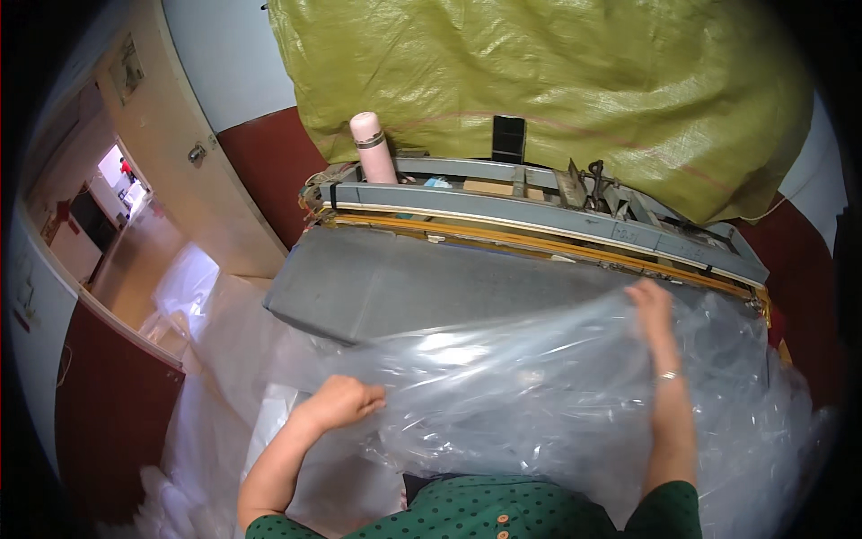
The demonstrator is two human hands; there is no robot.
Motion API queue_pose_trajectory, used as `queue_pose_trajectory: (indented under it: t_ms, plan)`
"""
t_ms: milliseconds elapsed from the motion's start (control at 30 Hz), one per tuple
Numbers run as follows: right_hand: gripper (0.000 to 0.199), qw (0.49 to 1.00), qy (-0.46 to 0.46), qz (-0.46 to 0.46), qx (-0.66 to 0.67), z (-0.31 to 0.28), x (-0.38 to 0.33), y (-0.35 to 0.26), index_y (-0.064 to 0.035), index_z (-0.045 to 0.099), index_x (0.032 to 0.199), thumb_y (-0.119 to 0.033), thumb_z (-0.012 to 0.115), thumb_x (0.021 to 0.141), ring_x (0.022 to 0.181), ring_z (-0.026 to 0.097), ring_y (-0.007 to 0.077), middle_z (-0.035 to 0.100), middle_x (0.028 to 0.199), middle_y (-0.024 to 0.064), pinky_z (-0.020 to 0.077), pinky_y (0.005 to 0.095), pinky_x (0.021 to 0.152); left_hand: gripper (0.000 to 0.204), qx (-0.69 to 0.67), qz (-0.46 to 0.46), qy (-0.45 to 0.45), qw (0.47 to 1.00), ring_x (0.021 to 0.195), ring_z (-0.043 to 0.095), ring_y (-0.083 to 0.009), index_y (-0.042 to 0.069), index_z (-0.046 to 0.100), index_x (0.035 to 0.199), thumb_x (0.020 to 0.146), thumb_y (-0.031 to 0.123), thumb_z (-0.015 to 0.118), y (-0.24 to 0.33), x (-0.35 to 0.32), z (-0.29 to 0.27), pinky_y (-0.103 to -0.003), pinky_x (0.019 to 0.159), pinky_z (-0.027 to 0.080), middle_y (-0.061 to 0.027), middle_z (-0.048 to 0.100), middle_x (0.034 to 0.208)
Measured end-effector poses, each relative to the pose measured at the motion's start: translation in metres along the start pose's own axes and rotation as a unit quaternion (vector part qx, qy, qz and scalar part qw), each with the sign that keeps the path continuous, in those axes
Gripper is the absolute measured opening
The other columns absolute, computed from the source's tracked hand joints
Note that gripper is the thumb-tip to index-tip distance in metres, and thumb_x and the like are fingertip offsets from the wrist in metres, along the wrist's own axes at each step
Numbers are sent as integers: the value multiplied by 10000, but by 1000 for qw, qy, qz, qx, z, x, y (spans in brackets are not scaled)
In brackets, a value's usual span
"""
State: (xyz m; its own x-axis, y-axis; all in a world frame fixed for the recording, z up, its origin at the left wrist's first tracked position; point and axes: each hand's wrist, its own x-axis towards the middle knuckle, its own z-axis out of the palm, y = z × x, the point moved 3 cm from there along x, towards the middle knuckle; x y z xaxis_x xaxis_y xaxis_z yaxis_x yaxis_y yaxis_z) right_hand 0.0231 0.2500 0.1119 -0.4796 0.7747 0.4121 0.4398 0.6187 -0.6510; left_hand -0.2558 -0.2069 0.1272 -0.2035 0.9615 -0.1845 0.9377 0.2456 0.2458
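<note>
A large sheet of clear plastic film (503, 386) stretches between my two hands over the front of a grey padded work surface (404, 278). My left hand (341, 402), low and left of the middle, is closed on the film's near left part. Farther forward on the right, my right hand (650, 305) pinches the film's upper edge and lifts it a little above the grey surface. More crumpled film hangs in folds below and to the right of my right forearm.
Behind the grey surface runs a grey metal frame (539, 205) with orange-yellow strips along it. A pink thermos (373, 148) stands at its left end. A yellow-green tarp (539, 81) covers the wall behind. Loose film lies toward the open door (180, 126) on the left.
</note>
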Motion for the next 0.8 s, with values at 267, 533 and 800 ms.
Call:
queue_pose_trajectory:
  t_ms: [267, 533, 800]
  plan:
    - [261, 848, 236, 196, -431, -406, -216, 335, 11, 597, 842, -246, 606, 795, 755, 594, 340, 628, 821, 186, 461, 413, 689, 122, -27, 59, -38, 997, 745, 597, -313, 86, 536, 850, 770, 176, 555, 14, 12, 90, -423, 629, 477, -101, 608, 829]
    - [292, 754, 235, 231, -569, -517, -263, 353, 41, 563, 899, -242, 510, 849, 842, 542, 449, 585, 894, 264, 431, 477, 696, 132, 229, -275, -3, 934, 775, 622, -327, 70, 664, 765, 719, 150, 570, -213, -12, -15, -434, 659, 489, -169, 641, 806]
    - [300, 801, 239, 324, -444, -346, -116, 302, 2, 628, 867, -289, 593, 805, 827, 585, 403, 615, 878, 228, 451, 468, 696, 249, -16, -164, 764, 624, 830, 558, -241, -39, 566, 930, 867, 202, 559, -141, 12, -200, -349, 762, 441, -138, 592, 912]
